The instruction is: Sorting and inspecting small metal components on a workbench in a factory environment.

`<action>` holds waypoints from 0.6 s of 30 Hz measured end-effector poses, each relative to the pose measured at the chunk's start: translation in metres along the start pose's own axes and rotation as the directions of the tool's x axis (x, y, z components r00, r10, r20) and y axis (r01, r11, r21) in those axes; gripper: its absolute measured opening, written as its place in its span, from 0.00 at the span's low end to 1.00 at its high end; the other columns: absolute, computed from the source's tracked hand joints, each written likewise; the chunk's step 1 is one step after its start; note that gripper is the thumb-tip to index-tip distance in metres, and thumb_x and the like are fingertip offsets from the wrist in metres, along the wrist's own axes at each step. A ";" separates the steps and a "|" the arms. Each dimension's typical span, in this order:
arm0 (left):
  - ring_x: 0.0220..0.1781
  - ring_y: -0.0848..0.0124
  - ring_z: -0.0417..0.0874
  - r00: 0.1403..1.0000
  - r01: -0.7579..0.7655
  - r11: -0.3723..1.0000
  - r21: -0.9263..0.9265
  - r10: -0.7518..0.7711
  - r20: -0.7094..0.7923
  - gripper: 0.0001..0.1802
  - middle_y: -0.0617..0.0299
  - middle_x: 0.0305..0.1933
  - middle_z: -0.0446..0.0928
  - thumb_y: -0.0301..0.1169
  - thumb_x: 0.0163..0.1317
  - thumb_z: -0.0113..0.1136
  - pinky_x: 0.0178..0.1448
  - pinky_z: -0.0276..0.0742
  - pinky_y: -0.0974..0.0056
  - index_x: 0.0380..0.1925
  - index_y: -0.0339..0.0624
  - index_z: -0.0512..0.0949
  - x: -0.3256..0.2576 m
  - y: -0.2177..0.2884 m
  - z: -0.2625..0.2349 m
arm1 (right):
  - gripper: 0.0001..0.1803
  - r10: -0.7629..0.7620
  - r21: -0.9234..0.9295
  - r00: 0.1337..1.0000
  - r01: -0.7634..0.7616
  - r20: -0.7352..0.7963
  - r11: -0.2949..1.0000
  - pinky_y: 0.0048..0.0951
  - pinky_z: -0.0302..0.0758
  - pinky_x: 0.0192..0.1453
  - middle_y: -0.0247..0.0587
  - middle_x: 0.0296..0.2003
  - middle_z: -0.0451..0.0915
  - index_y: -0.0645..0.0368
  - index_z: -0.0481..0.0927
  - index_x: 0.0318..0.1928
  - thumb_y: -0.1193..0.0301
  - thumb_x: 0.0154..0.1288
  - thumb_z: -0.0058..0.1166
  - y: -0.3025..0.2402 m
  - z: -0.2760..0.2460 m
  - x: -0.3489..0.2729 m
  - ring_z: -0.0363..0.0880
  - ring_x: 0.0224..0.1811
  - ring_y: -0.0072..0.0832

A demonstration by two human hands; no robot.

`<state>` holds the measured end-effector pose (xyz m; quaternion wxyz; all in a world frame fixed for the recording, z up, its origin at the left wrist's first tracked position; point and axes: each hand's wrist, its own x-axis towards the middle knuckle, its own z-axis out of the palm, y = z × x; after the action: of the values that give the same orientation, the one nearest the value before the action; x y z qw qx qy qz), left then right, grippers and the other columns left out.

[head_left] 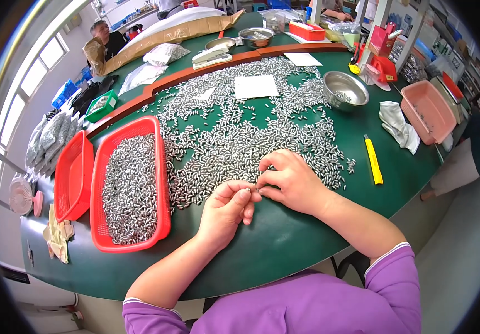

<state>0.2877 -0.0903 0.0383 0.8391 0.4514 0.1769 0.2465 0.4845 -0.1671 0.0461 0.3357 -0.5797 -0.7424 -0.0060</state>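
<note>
A wide heap of small shiny metal pieces (240, 133) covers the green table (273, 239). My left hand (226, 209) pinches one small metal piece (248, 190) between thumb and fingertips at the heap's near edge. My right hand (290, 181) rests on the table just beside it, fingers curled over the edge of the heap, fingertips meeting the left hand's; whether it also grips that piece I cannot tell. To the left stands a red basket (159, 222) filled with the same metal pieces.
A second, empty red basket (72, 175) leans left of the full one. A steel bowl (344, 89), a white paper (255, 86), a yellow utility knife (373, 160), a white cloth (398, 125) and a pink tray (428, 110) lie to the right. A person sits at the far left corner.
</note>
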 end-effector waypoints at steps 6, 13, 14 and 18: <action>0.25 0.77 0.73 1.000 -0.018 1.000 0.001 0.018 0.008 0.08 0.57 0.40 0.80 0.30 0.73 0.54 0.27 0.71 0.74 0.47 0.42 0.78 0.000 0.001 0.002 | 0.07 0.014 0.015 1.000 -0.014 -0.017 1.000 0.40 0.71 0.54 0.35 0.42 0.76 0.54 0.79 0.32 0.70 0.54 0.64 0.000 -0.002 0.003 0.75 0.49 0.38; 0.27 0.77 0.75 0.999 -0.013 1.000 -0.027 0.014 0.041 0.09 0.58 0.41 0.82 0.31 0.71 0.57 0.30 0.74 0.72 0.47 0.42 0.78 -0.002 -0.002 -0.004 | 0.07 0.198 0.173 0.980 -0.198 0.013 0.965 0.38 0.74 0.50 0.38 0.37 0.79 0.56 0.78 0.40 0.74 0.61 0.59 -0.003 -0.008 0.000 0.77 0.44 0.38; 0.27 0.77 0.75 0.999 -0.013 1.000 -0.027 0.014 0.041 0.09 0.58 0.41 0.82 0.31 0.71 0.57 0.30 0.74 0.72 0.47 0.42 0.78 -0.003 -0.002 -0.003 | 0.07 0.198 0.173 0.980 -0.197 0.012 0.965 0.38 0.74 0.50 0.38 0.37 0.79 0.56 0.78 0.40 0.74 0.61 0.59 -0.004 -0.008 0.000 0.77 0.44 0.38; 0.28 0.77 0.75 0.999 -0.002 1.000 -0.014 0.003 0.040 0.07 0.59 0.41 0.81 0.30 0.71 0.57 0.31 0.75 0.72 0.45 0.42 0.76 -0.002 -0.001 -0.002 | 0.09 0.122 0.201 0.988 -0.100 -0.097 0.974 0.38 0.76 0.51 0.39 0.39 0.81 0.56 0.81 0.46 0.74 0.65 0.57 -0.002 -0.010 0.002 0.79 0.43 0.39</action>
<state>0.2853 -0.0904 0.0360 0.8452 0.4508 0.1578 0.2396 0.4875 -0.1705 0.0556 0.4305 -0.5834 -0.6866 0.0543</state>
